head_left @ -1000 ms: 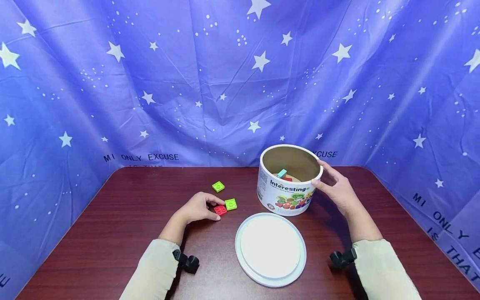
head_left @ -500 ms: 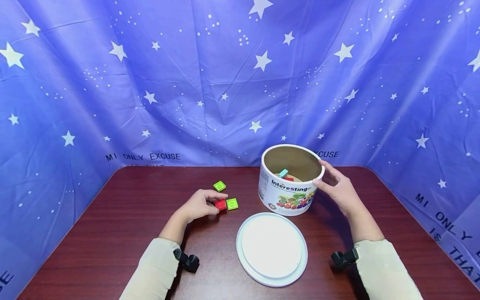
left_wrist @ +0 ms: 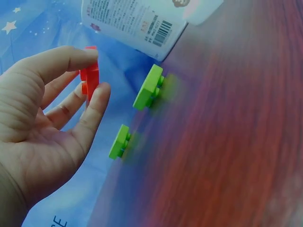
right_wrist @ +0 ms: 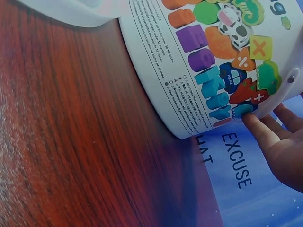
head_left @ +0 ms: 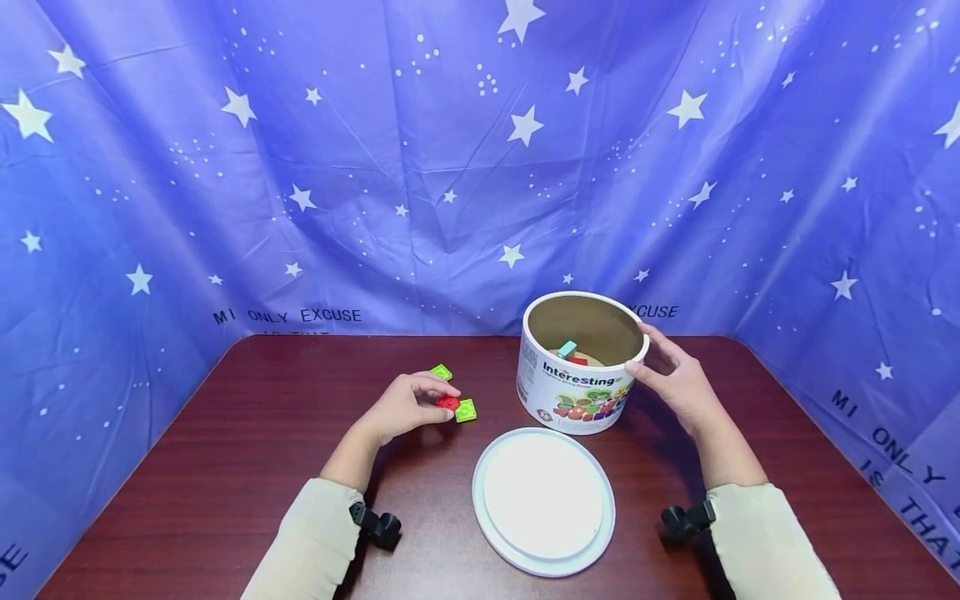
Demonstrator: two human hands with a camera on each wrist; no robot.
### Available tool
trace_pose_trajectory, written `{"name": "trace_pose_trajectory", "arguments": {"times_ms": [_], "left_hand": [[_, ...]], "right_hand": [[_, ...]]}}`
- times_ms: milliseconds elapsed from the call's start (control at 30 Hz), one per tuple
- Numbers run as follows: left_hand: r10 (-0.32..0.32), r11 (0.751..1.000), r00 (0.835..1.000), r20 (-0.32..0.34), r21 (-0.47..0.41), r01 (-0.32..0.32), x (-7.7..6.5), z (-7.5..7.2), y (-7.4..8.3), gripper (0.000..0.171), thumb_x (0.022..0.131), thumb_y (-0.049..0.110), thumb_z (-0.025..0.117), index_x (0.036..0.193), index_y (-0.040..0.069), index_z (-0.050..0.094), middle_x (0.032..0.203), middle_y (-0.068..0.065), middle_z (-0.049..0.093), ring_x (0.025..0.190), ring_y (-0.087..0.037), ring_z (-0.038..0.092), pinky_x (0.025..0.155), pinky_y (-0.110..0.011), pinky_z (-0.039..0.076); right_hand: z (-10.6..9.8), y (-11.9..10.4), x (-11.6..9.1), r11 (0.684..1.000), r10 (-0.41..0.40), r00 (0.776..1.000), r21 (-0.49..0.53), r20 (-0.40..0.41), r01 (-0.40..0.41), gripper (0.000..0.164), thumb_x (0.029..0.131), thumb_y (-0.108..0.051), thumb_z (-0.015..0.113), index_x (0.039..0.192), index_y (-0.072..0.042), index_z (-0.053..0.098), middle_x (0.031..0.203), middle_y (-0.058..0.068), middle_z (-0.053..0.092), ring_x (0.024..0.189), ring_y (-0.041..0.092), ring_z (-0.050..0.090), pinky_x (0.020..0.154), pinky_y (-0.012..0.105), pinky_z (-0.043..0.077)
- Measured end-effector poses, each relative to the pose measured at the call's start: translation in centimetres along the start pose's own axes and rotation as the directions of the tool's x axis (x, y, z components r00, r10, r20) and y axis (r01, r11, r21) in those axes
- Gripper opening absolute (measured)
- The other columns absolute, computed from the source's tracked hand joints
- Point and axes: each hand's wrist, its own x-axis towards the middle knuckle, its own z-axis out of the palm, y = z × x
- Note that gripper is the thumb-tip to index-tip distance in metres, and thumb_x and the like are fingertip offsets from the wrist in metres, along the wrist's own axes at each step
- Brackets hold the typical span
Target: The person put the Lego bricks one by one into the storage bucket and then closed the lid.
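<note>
My left hand (head_left: 405, 408) pinches a red toy building brick (head_left: 448, 402) between thumb and fingers. In the left wrist view the red brick (left_wrist: 91, 75) is held up off the wood, its studs facing the palm. A green brick (head_left: 467, 411) lies just right of it, and another green brick (head_left: 442, 372) lies behind, partly covered by the fingers. At the right my other hand (head_left: 678, 383) holds the rim of a white printed bucket (head_left: 529, 379), thumb outside. The bucket stands upright without its lid; a turquoise piece (head_left: 567, 349) and something red show inside.
A round white lid (head_left: 543, 500) lies on the dark red wooden table (head_left: 247, 467) in front of the bucket, between the forearms. Behind the table's far edge hangs a blue star-printed cloth (head_left: 420, 167). Both wrists carry small black cameras.
My left hand has taken the red brick up from beside the green one and moved slightly up and right. My right hand stays at the bucket's rim.
</note>
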Motion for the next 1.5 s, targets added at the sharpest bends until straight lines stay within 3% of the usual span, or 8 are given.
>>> {"name": "trace_pose_trajectory", "arguments": {"times_ms": [167,367,500,633,933,1200,1500], "left_hand": [[0.033,0.999,0.999,-0.029,0.028,-0.032,0.2,0.4,0.6,0.031,0.078,0.003,0.080,0.107,-0.005,0.072,0.106,-0.012,0.066,0.096,-0.023,0.062,0.080,-0.028,0.055],[0.068,0.996,0.998,-0.013,0.056,-0.067,1.0,1.1,1.1,0.033,0.080,0.003,0.079,0.111,-0.003,0.071,0.107,-0.008,0.066,0.097,-0.021,0.062,0.081,-0.030,0.056],[0.097,0.992,0.995,-0.028,0.078,-0.095,2.0,1.6,1.8,0.033,0.079,0.002,0.080,0.111,-0.002,0.072,0.107,-0.006,0.066,0.097,-0.020,0.062,0.088,-0.041,0.054],[0.129,0.988,0.991,-0.040,0.093,-0.125,3.1,2.2,3.0,0.032,0.078,0.004,0.081,0.109,0.000,0.073,0.106,-0.008,0.067,0.096,-0.021,0.062,0.091,-0.050,0.050],[0.169,0.983,0.986,-0.005,0.073,-0.168,5.5,3.3,6.2,0.029,0.076,0.001,0.081,0.104,-0.002,0.074,0.102,-0.010,0.069,0.088,-0.021,0.066,0.081,-0.029,0.056],[0.179,0.982,0.984,-0.004,0.061,-0.178,7.4,3.7,8.3,0.027,0.076,0.000,0.082,0.102,-0.001,0.075,0.101,-0.009,0.069,0.086,-0.018,0.064,0.082,-0.030,0.055],[0.162,0.984,0.987,-0.011,0.071,-0.161,8.9,4.0,10.3,0.028,0.075,0.003,0.083,0.102,0.001,0.076,0.104,-0.006,0.070,0.092,-0.018,0.061,0.082,-0.029,0.055]], "right_hand": [[0.2,0.1,0.1,1.000,0.000,1.000,0.002,0.001,0.000,0.073,0.093,-0.014,0.067,0.154,-0.006,0.028,0.149,0.031,0.033,0.128,0.041,0.043,0.085,0.012,0.047],[0.2,0.0,0.2,1.000,0.006,1.000,-0.005,-0.005,-0.006,0.073,0.093,-0.013,0.067,0.153,-0.005,0.027,0.149,0.030,0.033,0.128,0.040,0.043,0.084,0.011,0.047],[0.2,0.1,0.4,1.000,-0.002,1.000,0.007,-0.001,0.002,0.073,0.093,-0.013,0.067,0.154,-0.007,0.028,0.151,0.028,0.032,0.130,0.045,0.038,0.085,0.011,0.046],[0.1,0.1,0.4,1.000,-0.007,1.000,0.011,0.000,0.007,0.073,0.092,-0.013,0.067,0.154,-0.008,0.028,0.151,0.029,0.031,0.130,0.042,0.041,0.085,0.011,0.046],[-0.1,0.1,0.2,1.000,-0.005,1.000,0.013,0.003,0.005,0.073,0.092,-0.012,0.067,0.153,-0.006,0.028,0.150,0.030,0.032,0.130,0.039,0.042,0.086,0.011,0.046],[-0.1,0.1,0.1,1.000,-0.009,1.000,0.009,0.001,0.009,0.072,0.092,-0.012,0.067,0.153,-0.006,0.029,0.148,0.031,0.033,0.127,0.030,0.047,0.086,0.012,0.046],[-0.1,0.1,0.0,1.000,-0.010,1.000,0.013,0.004,0.010,0.072,0.092,-0.012,0.067,0.153,-0.004,0.028,0.150,0.031,0.032,0.130,0.039,0.041,0.086,0.011,0.046]]}}
